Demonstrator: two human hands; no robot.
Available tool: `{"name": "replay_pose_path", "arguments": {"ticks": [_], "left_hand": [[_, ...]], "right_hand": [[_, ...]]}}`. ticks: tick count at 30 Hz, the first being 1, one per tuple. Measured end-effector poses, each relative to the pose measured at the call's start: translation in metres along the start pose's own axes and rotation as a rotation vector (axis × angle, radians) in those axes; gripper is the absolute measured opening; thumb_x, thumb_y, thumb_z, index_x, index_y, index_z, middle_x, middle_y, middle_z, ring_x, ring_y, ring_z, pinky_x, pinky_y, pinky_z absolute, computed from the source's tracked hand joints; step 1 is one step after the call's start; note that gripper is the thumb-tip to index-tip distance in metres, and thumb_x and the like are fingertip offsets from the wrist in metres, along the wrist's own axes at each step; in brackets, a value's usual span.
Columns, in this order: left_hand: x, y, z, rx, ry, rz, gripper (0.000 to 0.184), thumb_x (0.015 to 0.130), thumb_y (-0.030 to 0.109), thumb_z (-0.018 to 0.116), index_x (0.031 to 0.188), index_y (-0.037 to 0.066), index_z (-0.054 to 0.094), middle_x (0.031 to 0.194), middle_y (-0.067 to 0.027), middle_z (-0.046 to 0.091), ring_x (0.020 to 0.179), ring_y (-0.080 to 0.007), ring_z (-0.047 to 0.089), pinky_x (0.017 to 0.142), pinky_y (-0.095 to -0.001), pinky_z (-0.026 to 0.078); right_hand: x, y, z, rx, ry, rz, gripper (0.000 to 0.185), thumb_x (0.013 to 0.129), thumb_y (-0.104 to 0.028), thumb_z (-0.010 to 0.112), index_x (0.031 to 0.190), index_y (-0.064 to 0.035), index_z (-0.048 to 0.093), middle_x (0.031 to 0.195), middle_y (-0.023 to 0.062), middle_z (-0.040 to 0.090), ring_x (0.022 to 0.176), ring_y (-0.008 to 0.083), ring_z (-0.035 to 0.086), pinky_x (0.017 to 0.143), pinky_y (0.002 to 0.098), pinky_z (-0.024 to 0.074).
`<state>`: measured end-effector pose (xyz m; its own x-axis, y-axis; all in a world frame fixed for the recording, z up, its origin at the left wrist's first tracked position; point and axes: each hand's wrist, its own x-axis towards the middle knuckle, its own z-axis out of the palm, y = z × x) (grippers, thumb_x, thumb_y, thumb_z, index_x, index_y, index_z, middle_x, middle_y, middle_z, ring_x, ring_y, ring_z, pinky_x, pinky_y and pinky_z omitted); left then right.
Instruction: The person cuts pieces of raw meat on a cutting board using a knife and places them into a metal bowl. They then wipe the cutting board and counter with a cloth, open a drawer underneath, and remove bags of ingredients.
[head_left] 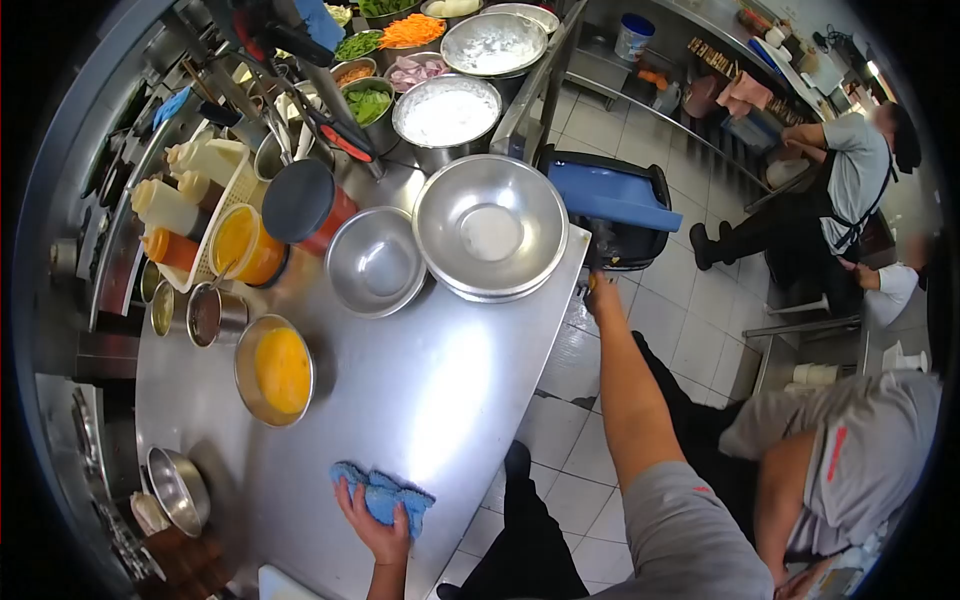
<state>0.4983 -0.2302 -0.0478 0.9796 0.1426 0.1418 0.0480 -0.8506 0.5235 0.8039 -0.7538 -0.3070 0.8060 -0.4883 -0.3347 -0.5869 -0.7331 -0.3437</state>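
Observation:
My left hand (378,530) presses a bunched blue cloth (385,497) onto the steel table (440,400), fingers curled over it. My right arm reaches out to the table's far right corner. There my right hand (600,296) is closed around something small, dark and yellow that I cannot make out. Just left of that hand is a stack of wide steel bowls (490,225), and a smaller steel bowl (376,262) stands against it. A bowl of orange-yellow liquid (280,370) sits above and left of the cloth.
Sauce bottles (165,205) fill a basket at left. Flour bowls (447,112) and cut vegetables (412,32) line the back. A dark bin with a blue lid (612,195) stands on the tiled floor. Co-workers (850,180) are at right, one (830,460) close beside me.

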Motion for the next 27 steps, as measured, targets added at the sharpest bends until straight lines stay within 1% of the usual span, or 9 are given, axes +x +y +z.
{"name": "replay_pose_path", "arguments": {"ticks": [2, 5, 9, 13, 15, 17, 19, 23, 27], "left_hand": [[0.0, -0.001, -0.001, -0.014, 0.006, -0.003, 0.066, 0.086, 0.029, 0.069, 0.139, -0.001, 0.043, 0.155, -0.031, 0.033, 0.145, -0.0542, 0.028, 0.118, -0.0643, 0.022], [0.0, -0.002, 0.0, -0.03, 0.009, 0.007, 0.066, 0.086, 0.029, 0.069, 0.139, -0.001, 0.043, 0.155, -0.0311, 0.033, 0.145, -0.0542, 0.029, 0.118, -0.0647, 0.022], [-0.001, -0.005, 0.003, -0.044, 0.037, 0.027, 0.065, 0.086, 0.029, 0.069, 0.138, -0.001, 0.044, 0.155, -0.0314, 0.034, 0.144, -0.0542, 0.029, 0.118, -0.0648, 0.022], [0.001, -0.002, 0.001, -0.038, 0.036, 0.014, 0.066, 0.083, 0.028, 0.072, 0.136, -0.001, 0.047, 0.153, -0.0304, 0.036, 0.143, -0.054, 0.03, 0.119, -0.0647, 0.021], [0.002, 0.002, 0.0, -0.054, 0.046, 0.0, 0.066, 0.082, 0.028, 0.073, 0.136, -0.001, 0.048, 0.153, -0.0297, 0.037, 0.143, -0.0537, 0.031, 0.119, -0.0648, 0.021], [0.004, 0.006, -0.003, -0.022, 0.013, -0.017, 0.069, 0.08, 0.028, 0.076, 0.136, -0.001, 0.048, 0.152, -0.0284, 0.038, 0.143, -0.053, 0.03, 0.119, -0.0653, 0.019], [0.006, 0.006, -0.002, -0.036, 0.022, -0.017, 0.073, 0.078, 0.033, 0.078, 0.136, -0.001, 0.048, 0.153, -0.028, 0.037, 0.144, -0.053, 0.03, 0.12, -0.0653, 0.019], [0.011, 0.025, -0.02, 0.025, -0.049, -0.019, 0.091, 0.069, 0.049, 0.087, 0.137, 0.0, 0.05, 0.154, -0.0273, 0.035, 0.145, -0.053, 0.029, 0.12, -0.0649, 0.017], [0.021, 0.058, -0.056, 0.281, -0.177, -0.012, 0.095, 0.065, 0.05, 0.09, 0.139, 0.003, 0.052, 0.155, -0.0273, 0.034, 0.145, -0.0527, 0.029, 0.119, -0.0632, 0.023]], "right_hand": [[-0.047, -0.02, -0.008, 0.036, 0.05, -0.002, 0.063, 0.089, -0.004, 0.057, 0.149, -0.0172, 0.044, 0.113, 0.0341, 0.065, 0.106, 0.0499, 0.066, 0.09, 0.0519, 0.0543], [-0.097, -0.024, 0.001, 0.089, 0.068, 0.025, 0.066, 0.089, -0.002, 0.053, 0.152, -0.0194, 0.039, 0.113, 0.0337, 0.063, 0.103, 0.0524, 0.065, 0.088, 0.0573, 0.0528], [-0.162, 0.001, 0.008, 0.141, -0.015, 0.034, 0.071, 0.088, -0.003, 0.058, 0.153, -0.024, 0.037, 0.12, 0.0326, 0.061, 0.107, 0.0511, 0.064, 0.09, 0.0563, 0.0531], [-0.251, 0.019, -0.013, 0.282, -0.013, 0.01, 0.076, 0.084, -0.004, 0.066, 0.154, -0.02, 0.038, 0.118, 0.031, 0.063, 0.112, 0.0487, 0.063, 0.095, 0.0534, 0.0509], [-0.282, 0.062, 0.016, 0.417, 0.064, -0.101, 0.078, 0.084, -0.004, 0.067, 0.154, -0.0149, 0.037, 0.111, 0.026, 0.066, 0.096, 0.041, 0.069, 0.083, 0.0479, 0.0561], [-0.328, 0.057, -0.001, 0.78, -0.119, 0.242, 0.074, 0.086, -0.006, 0.071, 0.152, -0.0121, 0.037, 0.099, 0.0172, 0.065, 0.07, 0.0257, 0.066, 0.06, 0.039, 0.0554], [-0.373, 0.049, -0.011, 0.925, -0.07, 0.313, 0.067, 0.09, -0.008, 0.071, 0.147, -0.0111, 0.037, 0.087, 0.0086, 0.059, 0.054, 0.0137, 0.053, 0.045, 0.0303, 0.0464], [-0.424, 0.041, -0.043, 1.117, -0.085, 0.247, 0.052, 0.095, -0.009, 0.067, 0.137, -0.0086, 0.037, 0.081, 0.0052, 0.055, 0.051, 0.0122, 0.05, 0.043, 0.0285, 0.0438], [-0.432, 0.039, -0.07, 1.186, 0.053, 0.034, 0.043, 0.096, -0.009, 0.064, 0.131, -0.0079, 0.039, 0.081, 0.0051, 0.055, 0.052, 0.0116, 0.05, 0.045, 0.0277, 0.0457]]}}
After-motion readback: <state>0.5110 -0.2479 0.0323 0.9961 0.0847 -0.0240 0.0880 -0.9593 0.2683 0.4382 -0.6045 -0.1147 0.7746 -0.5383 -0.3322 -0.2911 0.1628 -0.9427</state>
